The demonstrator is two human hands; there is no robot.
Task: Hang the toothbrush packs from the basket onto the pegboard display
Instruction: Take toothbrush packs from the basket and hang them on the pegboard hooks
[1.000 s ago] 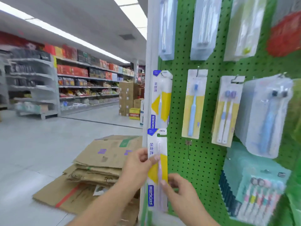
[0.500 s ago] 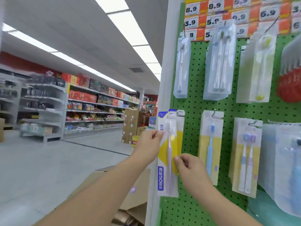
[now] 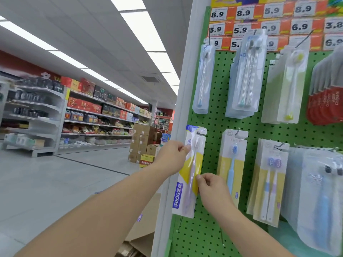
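A white, yellow and blue toothbrush pack (image 3: 187, 193) is held upright against the left edge of the green pegboard (image 3: 213, 234). My left hand (image 3: 171, 156) pinches its upper left edge. Lower down, my right hand (image 3: 211, 188) pinches its right edge. The pack's top overlaps an identical pack hanging on a peg (image 3: 201, 131); whether the held pack is on that peg cannot be told. The basket is out of view.
Other toothbrush packs hang to the right: a blue one (image 3: 232, 164), a twin pack (image 3: 269, 180), clear packs above (image 3: 246, 75). Price tags (image 3: 272, 12) line the top. Flattened cardboard (image 3: 137, 238) lies on the floor below; boxes (image 3: 141, 143) stand in the aisle.
Both hands raised the pack from low on the board up to the second row, level with the identical hanging pack. The view tilted upward.
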